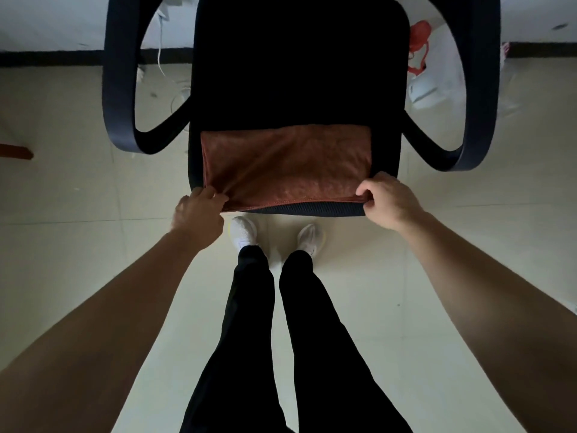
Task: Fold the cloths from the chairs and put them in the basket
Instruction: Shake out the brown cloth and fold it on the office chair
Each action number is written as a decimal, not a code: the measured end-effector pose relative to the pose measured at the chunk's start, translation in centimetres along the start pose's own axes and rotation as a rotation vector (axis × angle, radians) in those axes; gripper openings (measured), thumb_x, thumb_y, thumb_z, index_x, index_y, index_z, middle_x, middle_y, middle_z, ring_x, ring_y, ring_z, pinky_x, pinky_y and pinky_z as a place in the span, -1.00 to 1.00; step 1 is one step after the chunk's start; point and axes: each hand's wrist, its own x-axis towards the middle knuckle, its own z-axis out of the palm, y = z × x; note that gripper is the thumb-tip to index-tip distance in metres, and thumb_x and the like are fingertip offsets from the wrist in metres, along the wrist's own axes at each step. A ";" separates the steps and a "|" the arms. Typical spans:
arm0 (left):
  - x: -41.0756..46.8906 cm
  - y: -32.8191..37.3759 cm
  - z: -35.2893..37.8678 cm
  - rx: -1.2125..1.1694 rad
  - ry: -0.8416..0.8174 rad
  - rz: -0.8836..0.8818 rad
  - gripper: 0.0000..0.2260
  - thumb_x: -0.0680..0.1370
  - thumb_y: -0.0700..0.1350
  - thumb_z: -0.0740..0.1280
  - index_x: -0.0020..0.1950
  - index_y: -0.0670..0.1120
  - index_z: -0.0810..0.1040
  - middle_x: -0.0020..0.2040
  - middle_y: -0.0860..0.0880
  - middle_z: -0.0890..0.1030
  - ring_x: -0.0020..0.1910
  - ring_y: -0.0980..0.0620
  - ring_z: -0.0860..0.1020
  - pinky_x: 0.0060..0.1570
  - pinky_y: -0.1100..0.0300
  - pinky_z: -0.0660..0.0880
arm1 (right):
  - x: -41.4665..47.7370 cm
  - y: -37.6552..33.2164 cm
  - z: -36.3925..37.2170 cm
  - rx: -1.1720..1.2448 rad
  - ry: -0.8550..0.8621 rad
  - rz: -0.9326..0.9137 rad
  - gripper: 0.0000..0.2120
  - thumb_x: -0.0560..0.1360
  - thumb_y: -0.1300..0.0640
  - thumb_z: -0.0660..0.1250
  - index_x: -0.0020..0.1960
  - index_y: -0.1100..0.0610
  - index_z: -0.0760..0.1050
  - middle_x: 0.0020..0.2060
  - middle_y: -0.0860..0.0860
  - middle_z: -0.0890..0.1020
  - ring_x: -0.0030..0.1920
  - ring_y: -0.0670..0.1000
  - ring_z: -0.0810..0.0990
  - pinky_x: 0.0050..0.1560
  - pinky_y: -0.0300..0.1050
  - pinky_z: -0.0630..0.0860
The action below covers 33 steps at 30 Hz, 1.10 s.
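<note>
A rust-brown cloth (pixel 285 165) lies spread flat on the front half of a black chair seat (pixel 296 73). It looks folded into a wide rectangle, its stitched near edge at the seat's front. My left hand (pixel 198 215) pinches the cloth's near left corner. My right hand (pixel 388 200) grips the near right corner, fingers curled over the edge. No basket is in view.
The chair's dark curved armrests (pixel 117 98) flank the seat on both sides. My legs and white shoes (pixel 245 231) stand on pale floor tiles just in front of the chair. A white and red bag (pixel 421 60) and white cables lie by the far wall.
</note>
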 end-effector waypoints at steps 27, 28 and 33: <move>10.3 4.1 -1.7 0.146 0.032 0.185 -0.38 0.61 0.23 -0.06 0.60 -0.02 -0.07 0.61 -0.15 -0.10 0.57 -0.20 -0.08 0.46 -0.28 0.02 | 3.3 0.2 -0.3 0.522 0.049 0.513 -0.42 0.45 -0.42 0.23 0.01 0.11 0.51 -0.06 0.09 0.65 -0.13 0.13 0.66 -0.13 -0.01 0.64; 10.4 4.2 -1.6 0.154 0.029 0.184 -0.37 0.61 0.24 -0.09 0.60 -0.02 -0.09 0.61 -0.15 -0.11 0.57 -0.20 -0.08 0.46 -0.28 0.02 | 3.2 0.4 -0.1 0.589 -0.071 0.575 -0.42 0.42 -0.44 0.25 -0.03 0.09 0.52 -0.05 0.06 0.62 -0.18 0.08 0.65 -0.18 0.00 0.67; 10.1 4.3 -1.4 0.163 0.042 0.181 -0.35 0.58 0.25 -0.19 0.60 -0.03 -0.07 0.60 -0.18 -0.09 0.57 -0.22 -0.07 0.45 -0.30 0.05 | 3.3 -0.2 -0.4 0.558 -0.002 0.611 -0.56 0.44 -0.23 0.34 0.12 0.08 0.45 0.04 0.07 0.59 0.09 0.16 0.59 0.08 -0.04 0.50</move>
